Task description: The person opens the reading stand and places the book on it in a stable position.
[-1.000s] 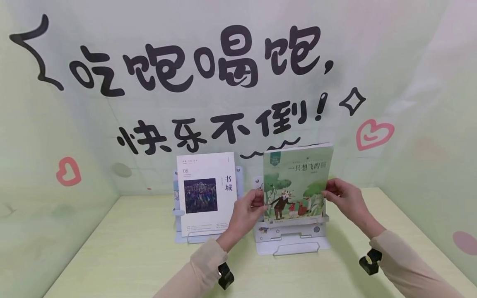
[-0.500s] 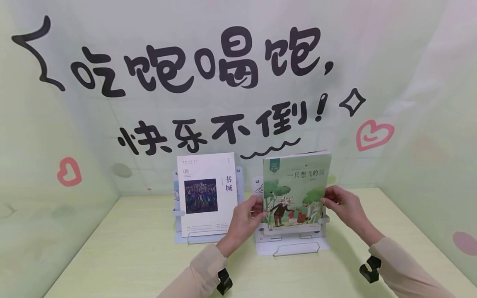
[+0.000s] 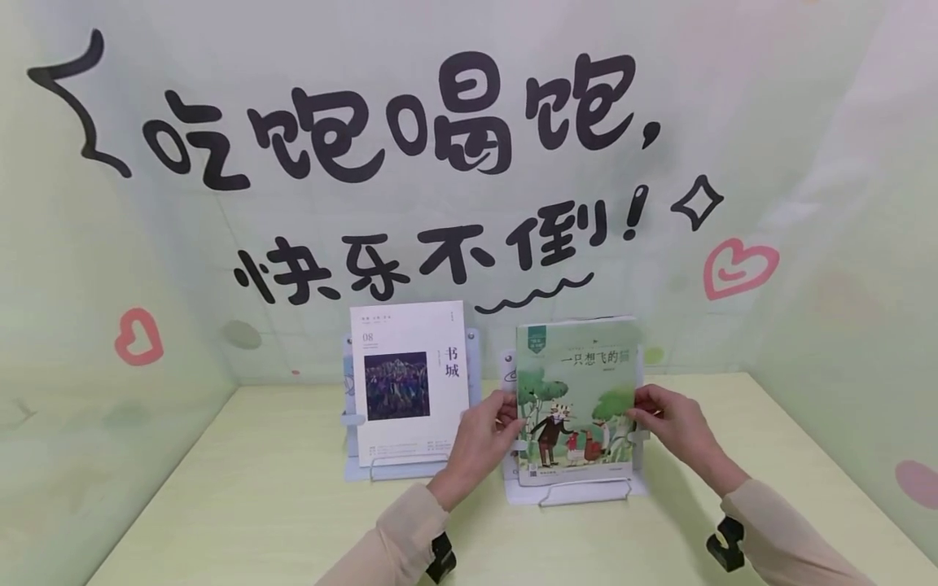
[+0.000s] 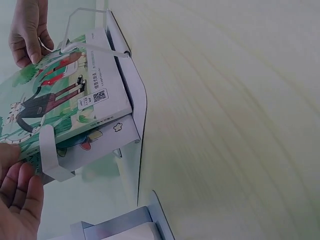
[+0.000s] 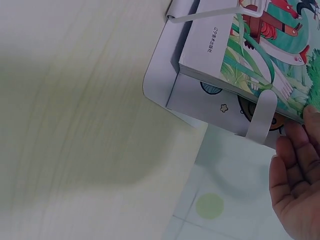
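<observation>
A green illustrated book (image 3: 577,382) stands leaning back on a white book stand (image 3: 522,491). My left hand (image 3: 479,439) pinches its left edge, thumb on the cover. On the opposite edge my right hand (image 3: 680,427) holds it the same way, as the right wrist view shows with the thumb (image 5: 312,127) at the cover's border. White side clips (image 4: 48,150) curl over both edges of the cover. The stand's wire page holder (image 3: 586,491) crosses the bottom of the book. Most of the stand's back plate is hidden behind the book.
To the left, a white book (image 3: 410,439) with a dark picture stands on a light blue book stand (image 3: 353,469). Both stands are on a pale wood-look table (image 3: 242,505). A printed backdrop (image 3: 469,195) closes off the back and sides.
Both hands have lowered the green book. Its bottom has come down from above the stand's base to the wire holder, and the side clips now lie over its edges.
</observation>
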`<move>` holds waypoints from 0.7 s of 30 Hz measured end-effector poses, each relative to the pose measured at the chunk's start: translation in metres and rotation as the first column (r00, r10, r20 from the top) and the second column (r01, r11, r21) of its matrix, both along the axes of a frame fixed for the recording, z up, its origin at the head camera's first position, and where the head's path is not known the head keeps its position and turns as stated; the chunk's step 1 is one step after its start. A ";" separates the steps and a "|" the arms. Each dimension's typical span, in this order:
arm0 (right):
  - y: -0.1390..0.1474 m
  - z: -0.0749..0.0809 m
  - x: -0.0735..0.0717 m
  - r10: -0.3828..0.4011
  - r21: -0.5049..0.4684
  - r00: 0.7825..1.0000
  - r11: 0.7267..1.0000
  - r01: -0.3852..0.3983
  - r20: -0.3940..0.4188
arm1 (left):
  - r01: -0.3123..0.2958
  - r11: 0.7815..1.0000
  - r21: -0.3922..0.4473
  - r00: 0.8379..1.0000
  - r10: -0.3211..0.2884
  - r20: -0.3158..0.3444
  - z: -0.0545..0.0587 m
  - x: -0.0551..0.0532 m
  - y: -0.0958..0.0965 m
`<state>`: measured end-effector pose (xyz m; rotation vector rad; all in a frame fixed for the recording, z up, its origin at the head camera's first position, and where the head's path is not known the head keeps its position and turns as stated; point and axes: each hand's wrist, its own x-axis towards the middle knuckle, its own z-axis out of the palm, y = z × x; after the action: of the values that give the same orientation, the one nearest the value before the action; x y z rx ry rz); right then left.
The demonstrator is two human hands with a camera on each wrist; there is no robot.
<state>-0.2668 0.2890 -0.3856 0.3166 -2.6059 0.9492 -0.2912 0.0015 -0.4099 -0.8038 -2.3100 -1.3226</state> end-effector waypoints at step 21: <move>-0.009 0.003 0.000 -0.073 0.135 0.997 0.988 0.073 -0.003 | -0.165 0.968 -0.190 0.975 0.131 -0.181 -0.001 0.000 -0.002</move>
<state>-0.2672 0.2803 -0.3825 0.2528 -2.6700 0.7504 -0.2916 0.0000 -0.4106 -0.7547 -2.3446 -0.9292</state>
